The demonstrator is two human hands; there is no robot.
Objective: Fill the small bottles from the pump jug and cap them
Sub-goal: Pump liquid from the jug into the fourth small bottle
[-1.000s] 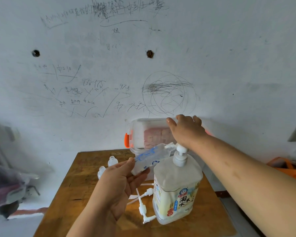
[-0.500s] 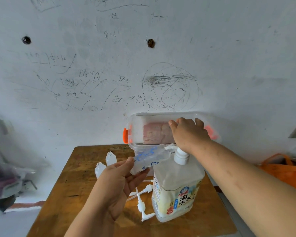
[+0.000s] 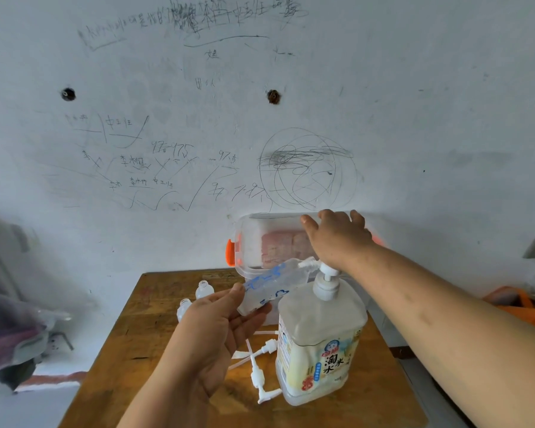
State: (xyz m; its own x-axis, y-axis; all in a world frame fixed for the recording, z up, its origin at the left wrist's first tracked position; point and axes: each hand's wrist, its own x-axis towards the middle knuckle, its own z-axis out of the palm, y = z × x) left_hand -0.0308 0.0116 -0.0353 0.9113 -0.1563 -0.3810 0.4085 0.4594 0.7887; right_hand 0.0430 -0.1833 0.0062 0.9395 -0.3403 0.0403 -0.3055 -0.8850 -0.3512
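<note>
Filling under way at the pump jug [image 3: 320, 338] on the wooden table [image 3: 130, 350].

Left hand [image 3: 217, 332] grips a small clear bottle [image 3: 269, 287], tilted, mouth at the pump spout [image 3: 309, 263]. Right hand [image 3: 337, 239] rests flat on the pump head, fingers spread, gripping nothing. Two uncapped small bottles [image 3: 195, 299] wait behind; loose pump caps [image 3: 257, 366] lie beside the jug.

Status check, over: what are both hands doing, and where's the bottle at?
Left hand grips small bottle, mouth at pump spout. Right hand on pump jug head. Two open bottles wait. Nothing in the way.
</note>
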